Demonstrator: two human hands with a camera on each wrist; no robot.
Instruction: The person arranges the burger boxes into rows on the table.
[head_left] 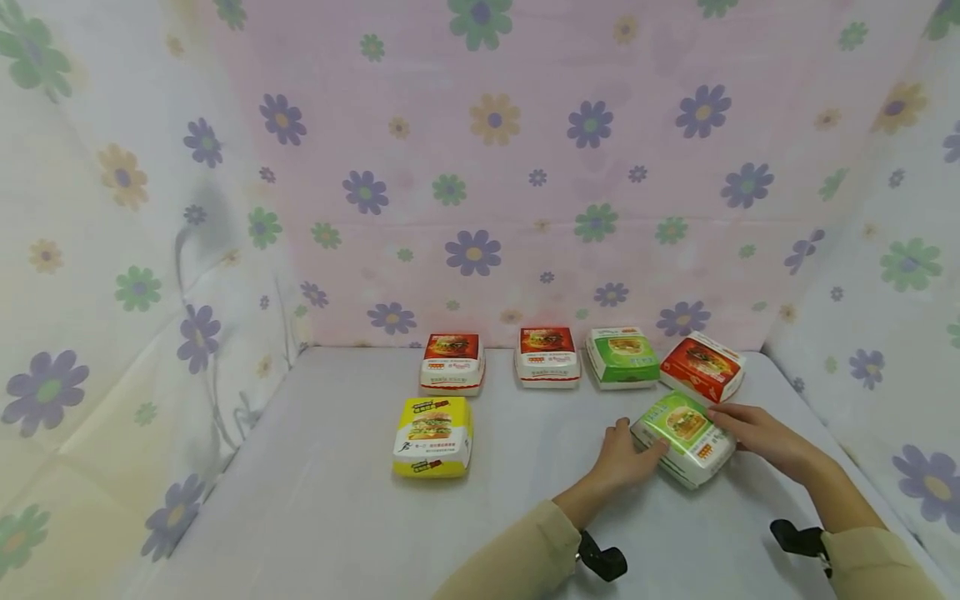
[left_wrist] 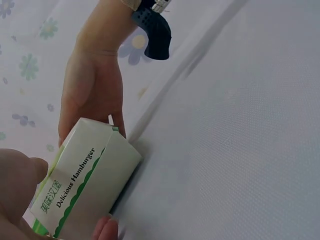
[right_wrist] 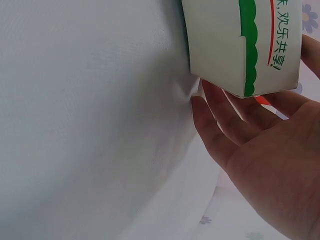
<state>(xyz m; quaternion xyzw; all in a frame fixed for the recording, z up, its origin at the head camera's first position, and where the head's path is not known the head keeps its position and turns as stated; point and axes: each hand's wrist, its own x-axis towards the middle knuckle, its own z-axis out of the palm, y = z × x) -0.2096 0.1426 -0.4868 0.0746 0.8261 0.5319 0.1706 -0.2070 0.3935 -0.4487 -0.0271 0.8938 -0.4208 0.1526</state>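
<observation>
A green and white hamburger box (head_left: 686,437) sits at an angle at the right of the table, between both hands. My left hand (head_left: 624,457) grips its left side, thumb over the top edge and fingers low on the side. From the right, my right hand (head_left: 772,442) holds the opposite end. In the right wrist view, the fingers of the right hand (right_wrist: 272,145) bend against the end of the box (right_wrist: 220,45). The left wrist view shows "Delicious Hamburger" printed on the side of the box (left_wrist: 85,175). The underside is hidden.
Behind stand a red hamburger box (head_left: 703,367), another green box (head_left: 622,358) and two red-and-white boxes (head_left: 547,358), (head_left: 452,364) along the back. A yellow box (head_left: 432,437) lies nearer, left of centre. Flowered cloth walls (head_left: 525,183) enclose the white table (head_left: 322,500).
</observation>
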